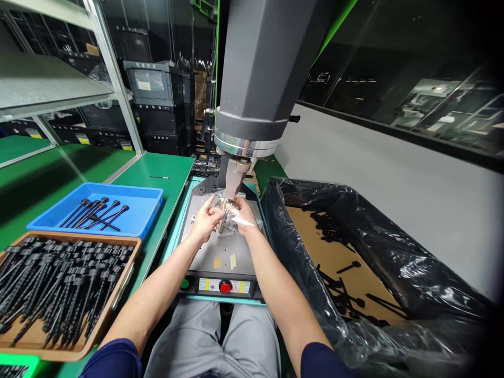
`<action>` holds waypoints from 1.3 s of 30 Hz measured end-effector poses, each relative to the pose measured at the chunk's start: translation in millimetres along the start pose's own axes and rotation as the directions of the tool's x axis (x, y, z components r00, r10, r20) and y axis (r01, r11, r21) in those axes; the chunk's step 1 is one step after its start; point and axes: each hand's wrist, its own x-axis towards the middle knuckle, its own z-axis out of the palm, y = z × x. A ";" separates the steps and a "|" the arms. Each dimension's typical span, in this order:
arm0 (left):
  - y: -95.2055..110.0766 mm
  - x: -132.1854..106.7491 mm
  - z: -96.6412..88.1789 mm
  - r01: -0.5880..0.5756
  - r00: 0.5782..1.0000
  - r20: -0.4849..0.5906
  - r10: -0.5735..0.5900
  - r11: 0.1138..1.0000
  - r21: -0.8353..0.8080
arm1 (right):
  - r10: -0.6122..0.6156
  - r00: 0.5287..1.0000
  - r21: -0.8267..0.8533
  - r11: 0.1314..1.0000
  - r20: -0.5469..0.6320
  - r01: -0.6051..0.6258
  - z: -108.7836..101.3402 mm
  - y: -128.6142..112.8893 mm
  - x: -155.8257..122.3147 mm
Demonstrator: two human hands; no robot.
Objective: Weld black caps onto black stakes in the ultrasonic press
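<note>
Both hands meet over the metal bed (208, 257) of a press-like machine, right under its pale tapered tool head (234, 178). My left hand (206, 220) is closed, thumb and fingers drawn together beside thin white strands (226, 203); what lies in its grip is too small to make out. My right hand (244, 214) closes on a clear plastic bag (241, 222), which spreads below its fingers and catches the light. Behind the fingers, the fixture on the bed (225, 230) is partly hidden.
Left, a brown tray (136, 247) holds many black rod-like parts; a blue tray (153, 202) behind it holds several more. Right stands a large box lined with black plastic (378, 231), with black parts inside. A red button (225, 286) sits on the machine's front. The machine column (255, 68) rises overhead.
</note>
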 end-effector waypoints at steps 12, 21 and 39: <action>-7.6 3.7 0.3 0.004 1.000 -0.015 -0.004 1.000 0.014 | 0.085 0.995 0.239 0.966 0.061 -0.097 -21.0 -4.1 -16.1; -10.0 7.1 -1.2 0.017 0.999 -0.043 -0.015 0.999 0.043 | 0.135 0.976 0.214 0.962 0.172 -0.171 -18.0 -15.0 -25.1; -6.7 -0.7 -2.6 0.048 0.997 -0.060 -0.043 0.995 0.085 | 0.206 0.979 0.205 0.958 0.003 -0.202 -33.6 38.8 -55.5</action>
